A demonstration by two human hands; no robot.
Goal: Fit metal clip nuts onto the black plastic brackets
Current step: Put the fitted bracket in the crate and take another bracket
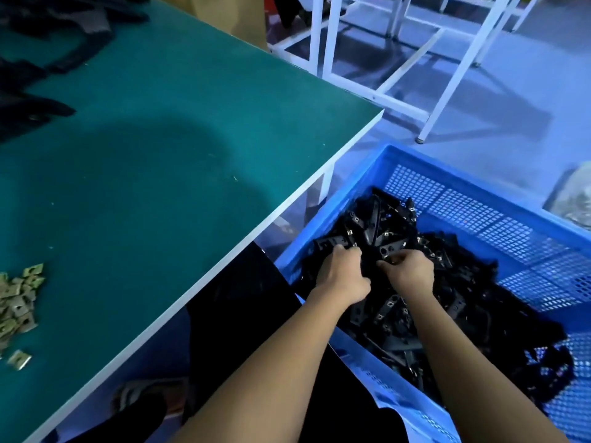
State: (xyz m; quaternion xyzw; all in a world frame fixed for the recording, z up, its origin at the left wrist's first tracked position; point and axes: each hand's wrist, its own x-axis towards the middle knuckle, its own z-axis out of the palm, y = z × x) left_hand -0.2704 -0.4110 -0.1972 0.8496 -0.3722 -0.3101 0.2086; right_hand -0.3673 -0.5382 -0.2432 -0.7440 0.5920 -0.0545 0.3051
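Beside the green-topped desk (179, 129), a person's left hand (340, 270) and right hand (407, 271) reached into a blue perforated plastic crate (479, 199) heaped with black plastic brackets (383, 238), the fingers of both curled round a tangled bunch of them. Small, flat and angular, many already showing metal clips, the brackets looked light and stiff, best taken by their flat arms. Loose square brass-coloured metal clip nuts (17, 298) lay piled on the desk's near left edge.

Both hands (377, 270) gripping brackets (377, 231) in crate (479, 183).
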